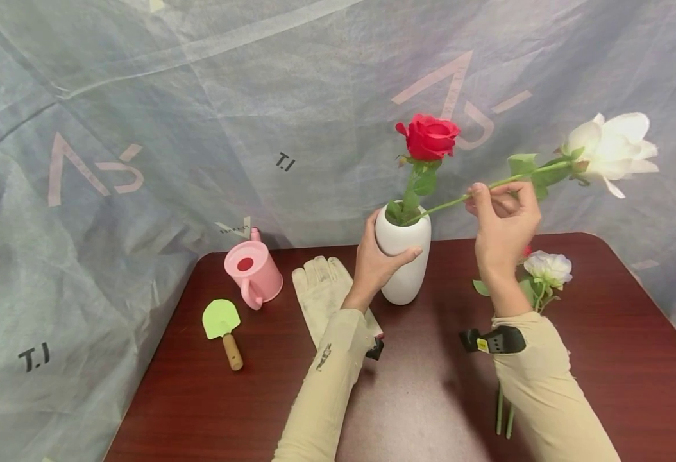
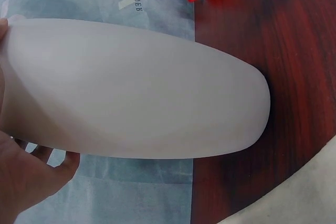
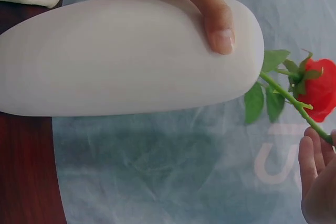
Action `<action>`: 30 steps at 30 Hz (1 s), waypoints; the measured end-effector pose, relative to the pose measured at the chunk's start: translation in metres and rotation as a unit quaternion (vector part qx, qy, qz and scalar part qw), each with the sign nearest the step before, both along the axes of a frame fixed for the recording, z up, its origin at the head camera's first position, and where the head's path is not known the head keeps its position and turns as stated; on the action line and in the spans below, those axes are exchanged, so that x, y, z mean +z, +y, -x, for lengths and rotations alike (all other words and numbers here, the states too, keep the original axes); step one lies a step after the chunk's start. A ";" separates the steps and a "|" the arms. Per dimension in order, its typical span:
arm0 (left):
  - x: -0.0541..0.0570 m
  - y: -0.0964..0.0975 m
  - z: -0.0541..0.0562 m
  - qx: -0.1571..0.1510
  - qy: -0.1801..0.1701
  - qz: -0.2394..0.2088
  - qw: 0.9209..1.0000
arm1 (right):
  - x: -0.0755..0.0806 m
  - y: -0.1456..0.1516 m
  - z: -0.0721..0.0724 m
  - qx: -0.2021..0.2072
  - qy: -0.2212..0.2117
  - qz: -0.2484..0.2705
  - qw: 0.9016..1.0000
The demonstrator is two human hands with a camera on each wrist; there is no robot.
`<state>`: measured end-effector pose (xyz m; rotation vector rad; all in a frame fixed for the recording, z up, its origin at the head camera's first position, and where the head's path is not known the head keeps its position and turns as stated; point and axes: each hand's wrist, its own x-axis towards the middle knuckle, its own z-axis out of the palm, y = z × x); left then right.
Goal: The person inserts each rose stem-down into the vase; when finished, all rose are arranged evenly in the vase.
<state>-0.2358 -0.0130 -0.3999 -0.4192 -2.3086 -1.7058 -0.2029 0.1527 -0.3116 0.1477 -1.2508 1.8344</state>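
The tall, smooth white vase (image 1: 404, 237) is clasped near its mouth by the left hand (image 1: 375, 263), the thumb laid across its front, while the thin green stem of a large white-petalled flower (image 1: 612, 147) is pinched between thumb and fingertips by the right hand (image 1: 502, 228), at 3 o'clock from the vase. The vase is held roughly upright over the reddish-brown, wood-grained table (image 1: 621, 289); whether its weight is fully borne there cannot be told. The stem is slanted into the vase mouth from between 2 and 3 o'clock, its lower end hidden. A full red rose with green leaves (image 1: 430, 138) is already stood in the mouth, raised toward 1 o'clock, so its placing appears done; that of the white flower appears only begun, as most of its stem is seen outside. A smaller, ruffled white bloom (image 1: 548, 269) is left outside the vase, at 3 o'clock. A cream fabric glove (image 1: 321, 289) at 8 o'clock, a pink cylindrical watering can (image 1: 265, 276) at 9 and a lime-green trowel with a wooden handle (image 1: 221, 319) between them are touched by neither hand.
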 end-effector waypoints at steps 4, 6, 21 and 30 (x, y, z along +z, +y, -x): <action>0.000 -0.001 0.000 -0.003 0.001 0.000 1.000 | 0.001 -0.004 0.000 0.018 -0.021 -0.006 1.000; 0.000 -0.001 0.000 -0.004 0.001 0.000 1.000 | 0.000 -0.004 0.002 0.016 -0.034 -0.022 0.999; 0.000 -0.002 0.001 -0.004 -0.004 0.005 1.000 | -0.015 -0.021 0.014 -0.022 -0.111 -0.173 0.978; 0.000 -0.002 -0.001 -0.007 -0.012 0.006 1.000 | -0.023 -0.030 0.015 -0.061 -0.171 -0.253 0.950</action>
